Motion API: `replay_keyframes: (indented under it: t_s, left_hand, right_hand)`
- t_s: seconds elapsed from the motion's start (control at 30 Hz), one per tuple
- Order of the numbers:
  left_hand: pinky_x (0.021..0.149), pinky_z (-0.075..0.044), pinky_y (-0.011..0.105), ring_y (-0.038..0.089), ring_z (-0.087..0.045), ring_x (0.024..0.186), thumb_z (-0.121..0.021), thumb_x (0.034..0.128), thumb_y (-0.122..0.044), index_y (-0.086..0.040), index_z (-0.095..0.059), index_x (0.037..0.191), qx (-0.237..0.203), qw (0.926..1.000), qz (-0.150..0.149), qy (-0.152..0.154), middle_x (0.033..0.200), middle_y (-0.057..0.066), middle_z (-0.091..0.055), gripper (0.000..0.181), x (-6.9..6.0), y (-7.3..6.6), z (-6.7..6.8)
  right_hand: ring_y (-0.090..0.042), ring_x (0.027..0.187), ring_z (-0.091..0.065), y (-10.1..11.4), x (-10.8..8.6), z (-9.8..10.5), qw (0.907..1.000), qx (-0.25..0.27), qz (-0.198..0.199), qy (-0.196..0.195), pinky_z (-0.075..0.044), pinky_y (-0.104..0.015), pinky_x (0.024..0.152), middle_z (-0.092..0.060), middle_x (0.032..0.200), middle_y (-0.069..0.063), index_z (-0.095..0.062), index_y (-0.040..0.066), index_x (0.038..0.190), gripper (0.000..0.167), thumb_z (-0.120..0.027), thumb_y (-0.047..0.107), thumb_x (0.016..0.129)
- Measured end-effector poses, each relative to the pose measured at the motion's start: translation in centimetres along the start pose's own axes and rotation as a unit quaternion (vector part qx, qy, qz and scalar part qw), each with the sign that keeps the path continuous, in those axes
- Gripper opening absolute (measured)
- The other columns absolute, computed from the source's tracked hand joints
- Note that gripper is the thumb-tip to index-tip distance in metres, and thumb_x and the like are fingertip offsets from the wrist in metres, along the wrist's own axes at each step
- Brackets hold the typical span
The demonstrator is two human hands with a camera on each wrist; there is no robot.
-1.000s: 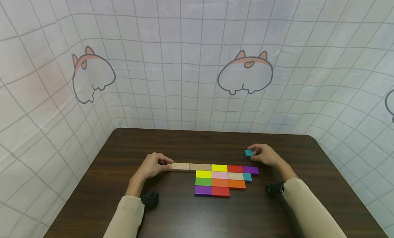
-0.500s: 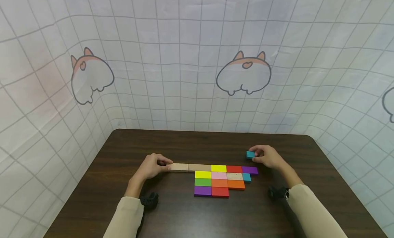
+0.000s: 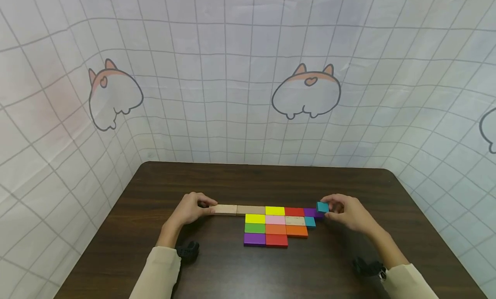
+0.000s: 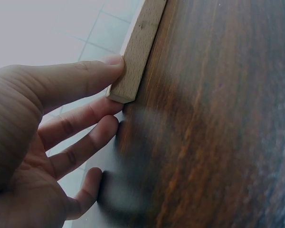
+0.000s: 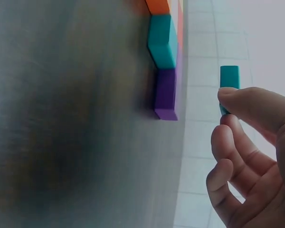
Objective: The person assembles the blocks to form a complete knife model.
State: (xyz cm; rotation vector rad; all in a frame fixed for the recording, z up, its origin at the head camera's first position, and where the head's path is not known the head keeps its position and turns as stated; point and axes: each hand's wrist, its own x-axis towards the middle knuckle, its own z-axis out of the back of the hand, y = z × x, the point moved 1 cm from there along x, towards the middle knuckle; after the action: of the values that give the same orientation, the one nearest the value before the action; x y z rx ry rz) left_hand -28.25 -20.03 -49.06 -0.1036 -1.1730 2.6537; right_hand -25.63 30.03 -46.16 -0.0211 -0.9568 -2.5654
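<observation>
My right hand pinches a small teal block between thumb and fingertips. In the right wrist view this held teal block is off the table, apart from the purple block. In the head view it overlaps the right end of the top row. My left hand holds the left end of a plain wooden block, thumb on its near side. In the left wrist view, the thumb lies against the wooden block and the other fingers are around its end.
Flat coloured blocks lie edge to edge in rows, among them a yellow block, a green block and a lower red block. They lie on a dark wooden table. A grid-patterned cloth hangs behind it.
My right hand has brought the teal block toward me and slightly right, from behind the top row to its right end. The left hand stays at the wooden block.
</observation>
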Motion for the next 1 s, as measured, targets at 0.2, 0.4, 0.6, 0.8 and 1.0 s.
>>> replay_keyframes:
  t_s: [0.2,0.4,0.6,0.8,1.0]
  left_hand:
    - [0.069,-0.049,0.036,0.019,-0.057,0.08,-0.083,0.0883,-0.013,-0.016,-0.083,0.105,0.001,1.0,-0.001,0.0,0.092,-0.003,-0.067,0.017,-0.1,0.0,0.0]
    - [0.068,-0.048,0.036,0.019,-0.056,0.079,-0.083,0.0886,-0.012,-0.016,-0.083,0.105,0.001,1.0,-0.001,0.003,0.091,-0.003,-0.067,0.017,-0.1,0.0,0.0]
    - [0.069,-0.048,0.036,0.019,-0.056,0.08,-0.082,0.089,-0.012,-0.016,-0.083,0.106,0.003,1.0,0.001,0.003,0.093,-0.003,-0.067,0.017,-0.1,-0.1,0.1]
    - [0.069,-0.049,0.036,0.018,-0.056,0.081,-0.082,0.0891,-0.013,-0.016,-0.083,0.106,0.005,1.0,-0.002,0.004,0.094,-0.003,-0.068,0.017,-0.1,0.0,0.0]
    - [0.07,-0.049,0.037,0.018,-0.057,0.08,-0.082,0.089,-0.013,-0.016,-0.083,0.105,0.004,1.0,0.0,0.002,0.094,-0.003,-0.068,0.017,-0.1,0.0,0.0]
  right_hand:
    - [-0.011,0.07,-0.054,0.9,-2.3,-0.8,0.9997,0.017,0.016,0.007,-0.046,-0.027,0.059,-0.058,0.088,0.002,-0.071,0.01,0.118,0.033,-0.083,0.007,0.087]
    - [-0.009,0.071,-0.054,1.7,-3.5,-2.0,0.9985,0.026,0.036,0.032,-0.047,-0.026,0.059,-0.058,0.088,0.003,-0.071,0.01,0.118,0.035,-0.085,0.011,0.087]
    - [-0.008,0.071,-0.053,2.8,-3.9,-3.4,0.9962,0.041,0.054,0.055,-0.048,-0.025,0.06,-0.058,0.088,0.003,-0.071,0.011,0.117,0.033,-0.084,0.01,0.087]
    - [-0.007,0.07,-0.053,3.6,-3.7,-5.0,0.9942,0.044,0.057,0.081,-0.048,-0.025,0.059,-0.059,0.086,0.004,-0.072,0.013,0.116,0.032,-0.084,0.011,0.087]
    - [-0.007,0.071,-0.053,4.7,-3.1,-6.2,0.9928,0.04,0.052,0.1,-0.048,-0.025,0.061,-0.058,0.085,0.006,-0.072,0.014,0.114,0.028,-0.084,0.012,0.088]
